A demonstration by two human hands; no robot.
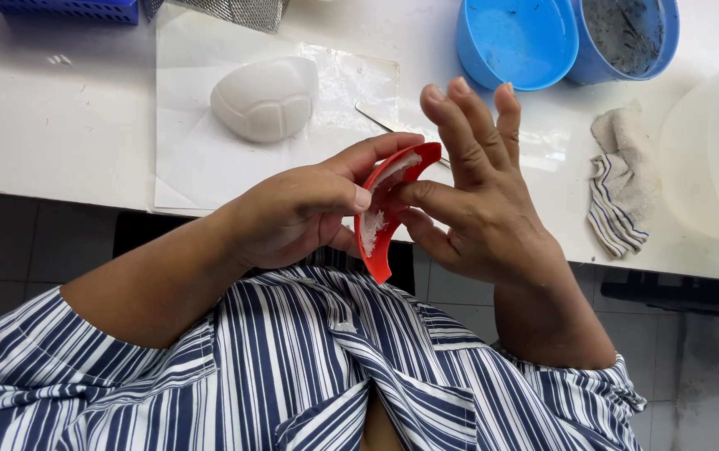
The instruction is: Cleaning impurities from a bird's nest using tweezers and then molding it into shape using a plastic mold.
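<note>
**Red curved tray, held at counter edge**

Held over the white counter [59, 142] edge, above the lap — open space to the left. The red curved plastic tray [384, 209], smeared with white paste, sits pinched between both hands. Left hand [293, 217] curled, thumb clamped on its rim. Right hand [481, 209] grips with thumb and forefinger — other fingers splayed upward.

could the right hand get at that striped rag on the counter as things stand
Probably yes. The striped rag lies in the open on the white counter, just right of the right hand, with nothing between them. But that hand's thumb and finger are on the red curved piece, so it would have to let go first.
</note>
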